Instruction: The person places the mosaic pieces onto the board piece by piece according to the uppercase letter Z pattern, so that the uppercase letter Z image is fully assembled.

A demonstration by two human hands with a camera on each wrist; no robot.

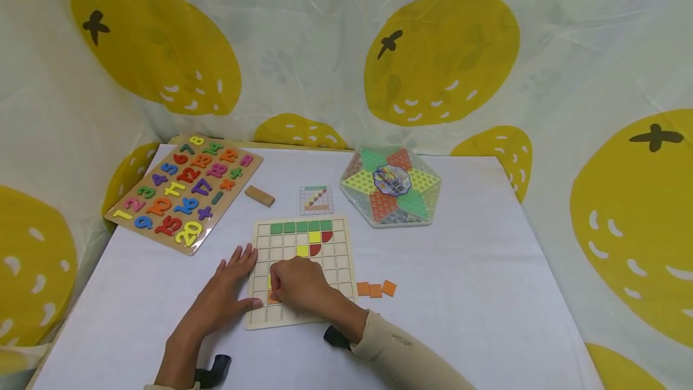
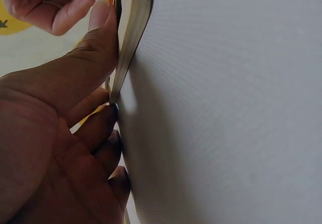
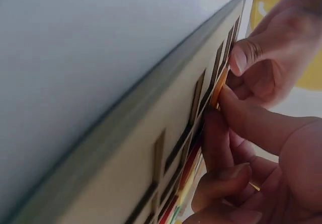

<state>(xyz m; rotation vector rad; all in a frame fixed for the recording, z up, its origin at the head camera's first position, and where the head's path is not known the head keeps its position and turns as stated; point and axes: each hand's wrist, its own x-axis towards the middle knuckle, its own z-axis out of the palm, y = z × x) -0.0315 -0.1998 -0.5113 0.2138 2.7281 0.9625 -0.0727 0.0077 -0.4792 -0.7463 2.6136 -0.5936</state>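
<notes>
A pale wooden grid board (image 1: 262, 316) lies on the table, with green squares (image 1: 301, 227) along its top row. Yellow squares (image 1: 314, 237) and dark red quarter-circle tiles (image 1: 326, 236) run diagonally below. My right hand (image 1: 300, 281) is over the lower left, covering part of the grid. Its thumb and index finger pinch an orange square tile (image 3: 219, 89) at the board's surface. My left hand (image 1: 227, 287) rests along the board's left edge, fingers extended and thumb (image 2: 95, 43) touching the rim beside that tile.
Several loose orange tiles (image 1: 376, 290) lie right of the board. Above it are a pattern card (image 1: 316, 200), a small wooden block (image 1: 260, 195) and a hexagonal Chinese checkers set (image 1: 392, 185). At the left lies a number puzzle board (image 1: 184, 194).
</notes>
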